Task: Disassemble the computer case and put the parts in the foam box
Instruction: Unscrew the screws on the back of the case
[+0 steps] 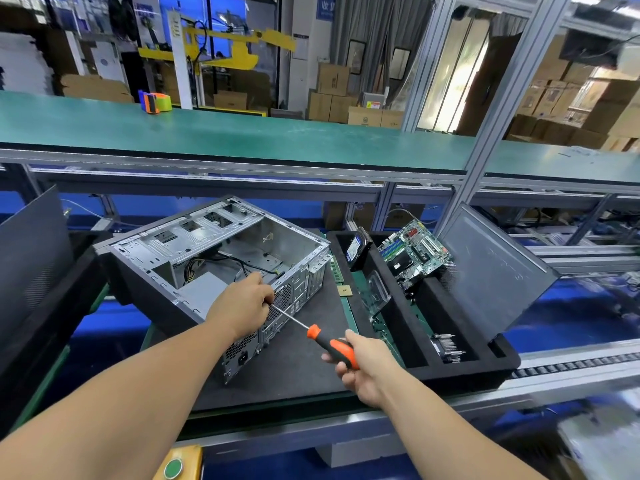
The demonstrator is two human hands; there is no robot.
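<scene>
My right hand (360, 367) has its fingers wrapped round the orange-and-black screwdriver (332, 347), the shaft running up-left to the rear edge of the computer case (214, 268). My left hand (242, 303) rests there, fingers curled at the shaft's tip. The opened case lies on the table's black mat (298, 368), just left of the foam box (412, 344), which holds the motherboard (415, 252).

A factory assembly line: a long green workbench (207, 133) crosses the middle of the frame on aluminium framing (498, 98), cardboard boxes (332, 79) are stacked at upper centre and upper right, and a roller conveyor track (571, 367) runs at lower right.
</scene>
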